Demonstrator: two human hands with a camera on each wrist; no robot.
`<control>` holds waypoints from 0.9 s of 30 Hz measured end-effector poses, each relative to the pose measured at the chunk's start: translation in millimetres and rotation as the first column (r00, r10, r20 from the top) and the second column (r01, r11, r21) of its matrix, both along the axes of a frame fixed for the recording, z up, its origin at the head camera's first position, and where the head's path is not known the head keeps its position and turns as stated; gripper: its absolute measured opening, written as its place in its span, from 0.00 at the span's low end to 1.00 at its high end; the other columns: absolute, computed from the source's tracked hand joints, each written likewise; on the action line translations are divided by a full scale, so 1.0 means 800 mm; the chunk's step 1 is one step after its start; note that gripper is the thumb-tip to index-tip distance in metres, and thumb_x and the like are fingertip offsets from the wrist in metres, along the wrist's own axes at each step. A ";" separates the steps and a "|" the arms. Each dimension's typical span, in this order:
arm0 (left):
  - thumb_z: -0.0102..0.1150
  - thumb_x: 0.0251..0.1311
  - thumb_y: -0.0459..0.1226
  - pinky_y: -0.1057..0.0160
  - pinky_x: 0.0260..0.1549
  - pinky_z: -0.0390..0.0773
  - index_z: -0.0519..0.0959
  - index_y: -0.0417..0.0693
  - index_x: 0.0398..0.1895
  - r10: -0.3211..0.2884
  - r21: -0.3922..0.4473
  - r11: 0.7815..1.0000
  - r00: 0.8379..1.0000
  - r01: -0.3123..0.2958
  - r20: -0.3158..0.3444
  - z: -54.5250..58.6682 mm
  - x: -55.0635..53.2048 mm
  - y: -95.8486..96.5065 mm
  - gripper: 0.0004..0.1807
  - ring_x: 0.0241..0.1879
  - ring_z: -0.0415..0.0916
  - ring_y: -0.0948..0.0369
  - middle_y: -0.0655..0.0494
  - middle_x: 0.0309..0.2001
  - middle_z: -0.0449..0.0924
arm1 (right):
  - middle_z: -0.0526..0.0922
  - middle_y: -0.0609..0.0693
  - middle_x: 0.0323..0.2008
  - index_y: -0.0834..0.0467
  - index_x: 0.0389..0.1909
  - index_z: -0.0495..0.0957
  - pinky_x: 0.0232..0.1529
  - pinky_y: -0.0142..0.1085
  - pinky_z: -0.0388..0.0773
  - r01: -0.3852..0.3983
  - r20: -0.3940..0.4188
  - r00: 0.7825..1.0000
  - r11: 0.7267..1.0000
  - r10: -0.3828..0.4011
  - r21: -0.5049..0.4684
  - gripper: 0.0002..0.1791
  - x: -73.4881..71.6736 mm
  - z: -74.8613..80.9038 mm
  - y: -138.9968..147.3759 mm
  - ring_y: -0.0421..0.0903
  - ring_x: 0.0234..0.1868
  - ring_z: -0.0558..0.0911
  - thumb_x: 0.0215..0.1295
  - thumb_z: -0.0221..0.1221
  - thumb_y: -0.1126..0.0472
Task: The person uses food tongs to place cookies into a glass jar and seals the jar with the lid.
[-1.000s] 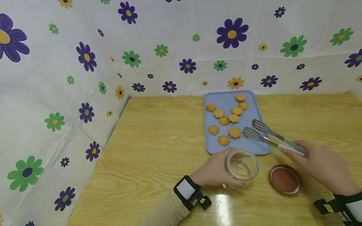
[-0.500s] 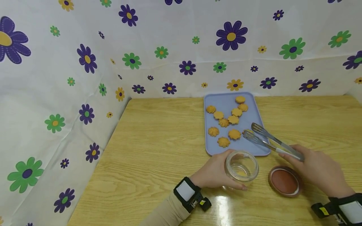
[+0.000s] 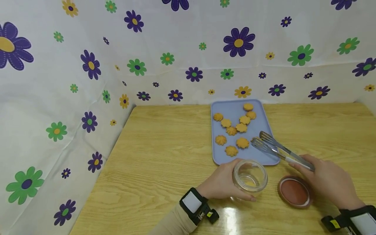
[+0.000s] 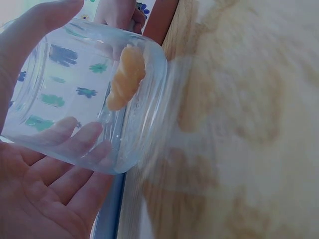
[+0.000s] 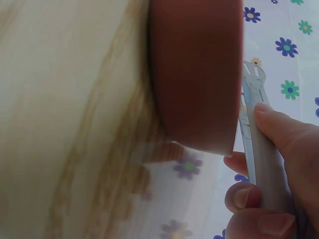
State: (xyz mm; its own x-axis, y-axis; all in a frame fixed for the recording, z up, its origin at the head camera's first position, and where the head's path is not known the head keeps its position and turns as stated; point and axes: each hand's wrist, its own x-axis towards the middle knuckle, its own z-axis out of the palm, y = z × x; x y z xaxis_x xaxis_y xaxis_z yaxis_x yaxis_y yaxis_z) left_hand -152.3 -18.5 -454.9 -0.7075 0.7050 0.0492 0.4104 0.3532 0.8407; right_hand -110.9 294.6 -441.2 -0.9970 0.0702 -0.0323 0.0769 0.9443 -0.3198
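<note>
My left hand (image 3: 220,183) is curled round a clear glass jar (image 3: 250,178), which stands lidless on the table in front of the tray. Through its wall in the left wrist view, one golden cookie (image 4: 128,78) shows near the bottom. My right hand (image 3: 330,181) grips metal tongs (image 3: 293,157), thumb along one arm. Their slotted tips are apart over the right side of the blue tray (image 3: 218,160), around a cookie (image 3: 254,139) they partly cover. Several more cookies (image 3: 242,143) lie spread over the tray.
A reddish-brown round lid (image 3: 294,192) lies on the wooden table (image 3: 158,156) between the jar and my right hand, its inside upward. Behind the tray hangs a white flowered cloth (image 3: 176,42), which also closes off the left side.
My right hand and the tongs have shifted slightly left, with the tips a little nearer each other. The left hand and jar keep their place; the whole head view has tipped slightly upward.
</note>
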 end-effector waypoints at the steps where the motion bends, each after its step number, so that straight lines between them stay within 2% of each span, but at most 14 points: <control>1: 0.84 0.35 0.53 0.66 0.61 0.75 0.71 0.58 0.68 0.000 0.001 1.000 1.000 0.000 0.001 0.000 0.000 0.001 0.51 0.59 0.75 0.69 0.63 0.60 0.80 | 0.85 0.61 0.29 0.68 0.55 0.81 0.16 0.41 0.69 0.000 -0.011 1.000 1.000 0.000 0.001 0.46 0.000 0.001 0.001 0.51 0.24 0.76 0.66 0.51 0.27; 5: 0.84 0.35 0.53 0.66 0.61 0.76 0.72 0.58 0.66 0.002 0.005 1.000 1.000 -0.002 -0.001 -0.002 -0.001 0.001 0.49 0.58 0.75 0.69 0.63 0.58 0.80 | 0.80 0.55 0.23 0.67 0.54 0.82 0.15 0.38 0.61 -0.005 -0.061 0.998 1.000 0.005 0.001 0.41 0.005 0.007 0.002 0.49 0.21 0.72 0.67 0.54 0.30; 9: 0.84 0.36 0.53 0.66 0.61 0.75 0.71 0.59 0.68 -0.001 0.013 1.000 1.000 0.001 0.017 -0.004 0.000 0.000 0.50 0.59 0.75 0.70 0.63 0.59 0.80 | 0.77 0.51 0.19 0.69 0.53 0.81 0.13 0.38 0.59 -0.018 -0.102 0.995 1.000 0.020 0.020 0.38 0.011 0.020 0.005 0.47 0.18 0.70 0.69 0.57 0.35; 12: 0.84 0.37 0.53 0.67 0.62 0.75 0.71 0.62 0.69 -0.005 0.021 1.000 1.000 0.005 0.031 -0.003 0.001 0.000 0.50 0.59 0.75 0.70 0.63 0.60 0.80 | 0.82 0.62 0.23 0.73 0.53 0.79 0.14 0.46 0.69 0.002 -0.097 0.995 1.000 0.000 0.020 0.40 0.016 0.038 0.008 0.52 0.19 0.75 0.69 0.57 0.35; 15: 0.83 0.38 0.53 0.67 0.62 0.75 0.71 0.62 0.68 -0.011 0.024 1.000 0.999 0.010 0.037 -0.003 0.000 0.000 0.49 0.59 0.75 0.70 0.63 0.60 0.80 | 0.84 0.71 0.29 0.74 0.53 0.78 0.17 0.48 0.72 0.023 -0.117 0.993 0.999 -0.026 -0.028 0.38 0.021 0.057 0.010 0.55 0.19 0.77 0.70 0.57 0.38; 17: 0.83 0.38 0.53 0.67 0.61 0.75 0.71 0.62 0.68 -0.016 0.026 1.000 0.999 0.015 0.043 -0.003 -0.001 0.000 0.49 0.59 0.75 0.70 0.63 0.60 0.80 | 0.83 0.77 0.32 0.75 0.54 0.78 0.16 0.46 0.71 0.036 -0.155 0.987 0.997 -0.047 -0.073 0.36 0.026 0.070 0.009 0.55 0.19 0.76 0.71 0.59 0.42; 19: 0.83 0.38 0.53 0.67 0.61 0.75 0.71 0.62 0.68 -0.019 0.029 0.999 0.999 0.018 0.045 -0.003 -0.001 0.000 0.49 0.59 0.76 0.69 0.63 0.60 0.80 | 0.83 0.77 0.32 0.74 0.54 0.79 0.14 0.39 0.65 0.019 -0.246 0.968 0.992 -0.049 -0.126 0.30 0.032 0.080 0.009 0.47 0.16 0.72 0.70 0.62 0.48; 21: 0.83 0.38 0.52 0.67 0.61 0.76 0.71 0.61 0.68 -0.023 0.034 0.999 0.999 0.022 0.039 -0.003 -0.002 0.000 0.49 0.59 0.76 0.69 0.62 0.60 0.80 | 0.83 0.78 0.34 0.74 0.52 0.81 0.13 0.34 0.64 -0.014 -0.341 0.939 0.983 -0.049 -0.181 0.24 0.038 0.090 0.009 0.40 0.16 0.72 0.68 0.66 0.56; 23: 0.84 0.38 0.52 0.67 0.61 0.76 0.71 0.61 0.68 -0.027 0.037 0.999 0.999 0.026 0.034 -0.003 -0.003 0.000 0.49 0.59 0.76 0.69 0.62 0.60 0.81 | 0.89 0.57 0.31 0.73 0.51 0.83 0.11 0.29 0.64 -0.068 -0.428 0.903 0.968 -0.044 -0.242 0.20 0.042 0.096 0.011 0.31 0.15 0.71 0.63 0.68 0.63; 25: 0.84 0.38 0.52 0.67 0.61 0.76 0.71 0.61 0.68 -0.029 0.035 0.999 0.999 0.029 0.027 -0.002 -0.003 -0.001 0.49 0.59 0.76 0.69 0.62 0.60 0.80 | 0.87 0.35 0.33 0.73 0.48 0.85 0.13 0.21 0.66 -0.150 -0.512 0.859 0.951 -0.010 -0.270 0.18 0.046 0.101 0.014 0.23 0.19 0.72 0.56 0.71 0.71; 26: 0.83 0.38 0.53 0.67 0.61 0.76 0.71 0.61 0.68 -0.032 0.033 0.999 0.999 0.031 0.021 -0.003 -0.003 0.000 0.49 0.59 0.76 0.69 0.62 0.60 0.80 | 0.83 0.28 0.35 0.72 0.47 0.86 0.13 0.19 0.67 -0.193 -0.549 0.836 0.947 0.021 -0.258 0.19 0.047 0.103 0.016 0.21 0.20 0.73 0.51 0.72 0.74; 27: 0.83 0.38 0.53 0.67 0.61 0.76 0.71 0.61 0.68 -0.033 0.030 0.999 0.999 0.032 0.020 -0.003 -0.003 0.000 0.49 0.59 0.76 0.69 0.61 0.60 0.80 | 0.83 0.27 0.35 0.71 0.46 0.87 0.13 0.18 0.68 -0.231 -0.572 0.818 0.945 0.061 -0.229 0.21 0.049 0.105 0.019 0.20 0.20 0.74 0.48 0.73 0.76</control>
State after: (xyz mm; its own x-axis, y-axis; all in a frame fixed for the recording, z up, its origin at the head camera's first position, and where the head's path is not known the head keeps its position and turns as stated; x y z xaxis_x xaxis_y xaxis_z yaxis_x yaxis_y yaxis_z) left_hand -155.0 -18.7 -457.2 -0.6855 0.7259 0.0562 0.4039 0.3149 0.8589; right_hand -71.3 309.5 -357.4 -0.8489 -0.0049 0.5286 -0.3238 0.7952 -0.5126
